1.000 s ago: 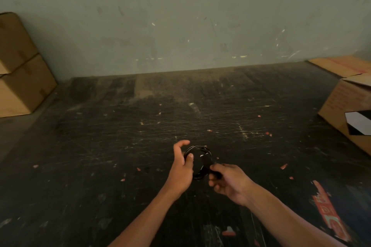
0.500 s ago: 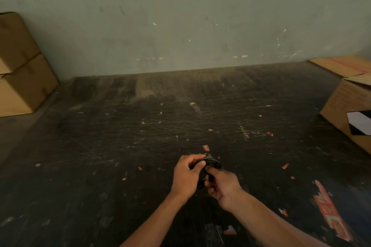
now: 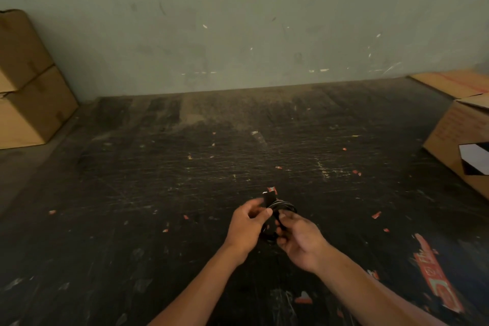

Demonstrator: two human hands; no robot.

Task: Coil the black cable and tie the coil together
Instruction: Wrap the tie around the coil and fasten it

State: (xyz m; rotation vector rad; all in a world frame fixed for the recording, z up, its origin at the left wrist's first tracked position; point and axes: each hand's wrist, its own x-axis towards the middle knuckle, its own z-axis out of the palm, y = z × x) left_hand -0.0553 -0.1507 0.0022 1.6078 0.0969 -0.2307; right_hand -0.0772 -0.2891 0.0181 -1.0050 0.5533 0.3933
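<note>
The black cable (image 3: 283, 206) is wound into a small coil, held above the dark worktop between both hands. My left hand (image 3: 248, 227) pinches the coil's left side, and a short black strap end (image 3: 269, 197) sticks up above its fingers. My right hand (image 3: 299, 238) grips the coil's lower right side with thumb and fingers. Much of the coil is hidden behind the two hands.
The scratched black worktop (image 3: 185, 180) carries small red paper scraps. Stacked cardboard boxes (image 3: 26, 87) stand at the far left. An open cardboard box (image 3: 460, 140) sits at the right edge. A torn red label (image 3: 434, 278) lies near right. A grey-green wall (image 3: 238, 21) closes the back.
The coil was an open loop held between the hands. Both hands have closed in around it, squeezing it tighter, and a strap end now stands up above my left fingers.
</note>
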